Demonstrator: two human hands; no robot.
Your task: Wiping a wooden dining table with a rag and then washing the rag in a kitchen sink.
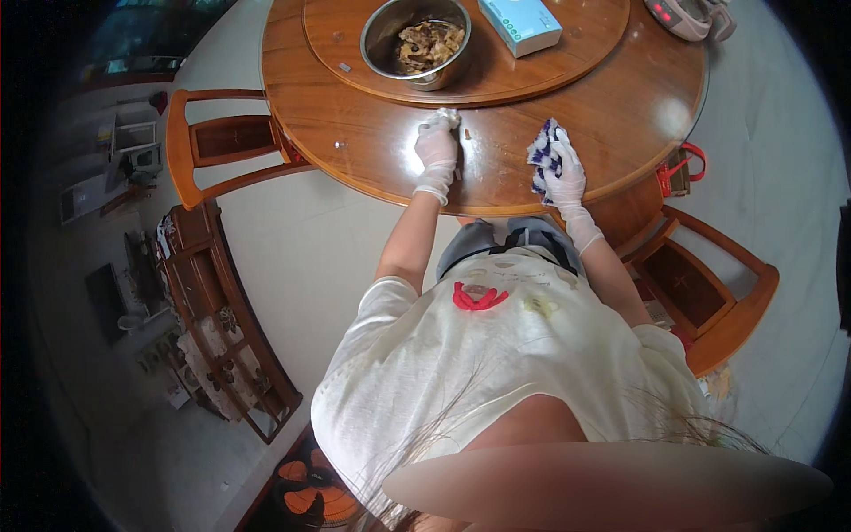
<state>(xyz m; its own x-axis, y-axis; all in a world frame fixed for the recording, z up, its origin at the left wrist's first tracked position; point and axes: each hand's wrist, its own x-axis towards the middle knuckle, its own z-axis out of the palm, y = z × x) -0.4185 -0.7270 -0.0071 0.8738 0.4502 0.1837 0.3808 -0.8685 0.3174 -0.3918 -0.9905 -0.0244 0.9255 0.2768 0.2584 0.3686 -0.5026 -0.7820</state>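
Note:
My left hand (435,153), in a thin white glove, grips a crumpled whitish wad (447,118), perhaps tissue, against the glass-topped round wooden table (319,126). The wad lies just before the edge of the raised turntable (578,63). Also gloved, my right hand (565,169) holds a fluffy blue-and-white cloth (544,156) close to the near edge of the table. Between both hands, small brown scraps (467,134) and wet-looking specks dot the tabletop. On the turntable stands a steel pot (425,81) with brown food remains (431,45) inside.
A blue box (522,23) sits on the turntable. At the table's far right is a pinkish device (685,16) with a red display. Wooden chairs stand left (183,146) and right (738,326); a red-handled bag (679,169) is beside the table. An orange-bladed fan (319,485) is at lower left.

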